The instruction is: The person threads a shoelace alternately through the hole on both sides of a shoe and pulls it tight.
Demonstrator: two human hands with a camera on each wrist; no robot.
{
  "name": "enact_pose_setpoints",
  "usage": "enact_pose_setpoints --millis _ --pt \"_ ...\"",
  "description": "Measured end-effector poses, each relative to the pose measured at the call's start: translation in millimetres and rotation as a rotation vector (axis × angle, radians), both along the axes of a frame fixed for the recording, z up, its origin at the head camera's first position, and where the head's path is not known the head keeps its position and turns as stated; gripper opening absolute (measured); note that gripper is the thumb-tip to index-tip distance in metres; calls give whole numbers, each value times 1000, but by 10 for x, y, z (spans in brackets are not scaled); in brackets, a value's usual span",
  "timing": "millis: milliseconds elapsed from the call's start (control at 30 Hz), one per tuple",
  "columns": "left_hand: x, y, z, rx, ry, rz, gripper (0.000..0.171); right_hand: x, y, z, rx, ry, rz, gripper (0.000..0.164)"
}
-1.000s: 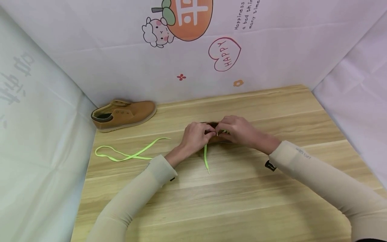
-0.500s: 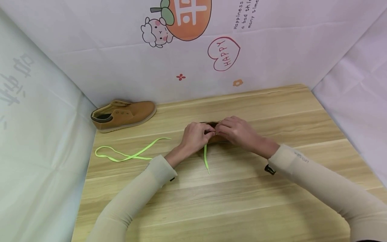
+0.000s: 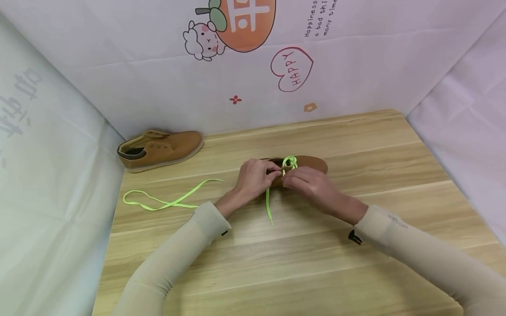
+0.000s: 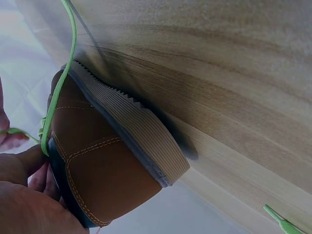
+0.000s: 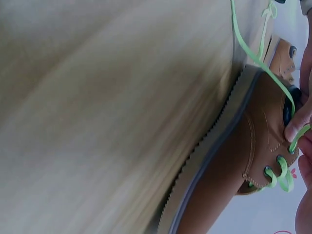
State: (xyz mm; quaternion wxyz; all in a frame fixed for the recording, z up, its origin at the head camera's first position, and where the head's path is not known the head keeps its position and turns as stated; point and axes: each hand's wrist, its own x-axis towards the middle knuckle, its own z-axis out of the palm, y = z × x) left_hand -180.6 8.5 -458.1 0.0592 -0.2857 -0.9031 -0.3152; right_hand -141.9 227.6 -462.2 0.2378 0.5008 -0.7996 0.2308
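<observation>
A brown shoe (image 3: 316, 163) sits on the table, toe to the right, with a neon green shoelace (image 3: 290, 160) running through its eyelets. My left hand (image 3: 254, 177) grips the shoe's upper edge near the ankle opening, thumb outside, as the left wrist view shows. Beside the top eyelet, my right hand (image 3: 312, 186) pinches the lace; in the right wrist view that stretch of shoelace (image 5: 299, 138) comes out of the eyelet. The other end of the lace hangs over the near side onto the table. My hands hide part of the shoe's middle.
A second brown shoe (image 3: 174, 149), without a lace, stands at the back left corner against the white cloth wall (image 3: 130, 87). Another green shoelace (image 3: 170, 205) lies loosely looped on the wooden table (image 3: 276, 272), left of my left hand.
My right hand has moved from over the shoe's lacing down to its near side, drawing lace through, so the toe and green loops now show. My left hand keeps its place.
</observation>
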Motion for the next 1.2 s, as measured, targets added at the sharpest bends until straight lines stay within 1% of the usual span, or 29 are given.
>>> enact_pose_setpoints --millis 100,200,367,500,800,933,1000,1133,1200 --pt "1 -3 7 15 -4 -1 7 63 -7 -20 6 -34 -1 5" --pt "3 -2 12 20 -2 -4 7 119 -24 -40 -1 -47 2 5" --pt "2 -1 12 19 -2 -1 6 208 -81 -83 -40 -42 35 18" --pt "-3 2 9 13 3 4 7 279 -126 -132 -48 -53 59 21" --pt "0 5 4 2 2 12 6 440 -218 -237 -49 -108 93 18" --pt "-1 6 -4 0 5 17 6 529 -259 -306 -40 -129 112 12" --pt "1 5 -6 3 4 15 6 566 -274 -349 -32 -124 119 8" --pt "2 7 -12 6 10 11 6 614 -293 -399 -27 -131 105 1" --pt "0 10 -14 6 13 12 6 629 -297 -417 -22 -150 90 7"
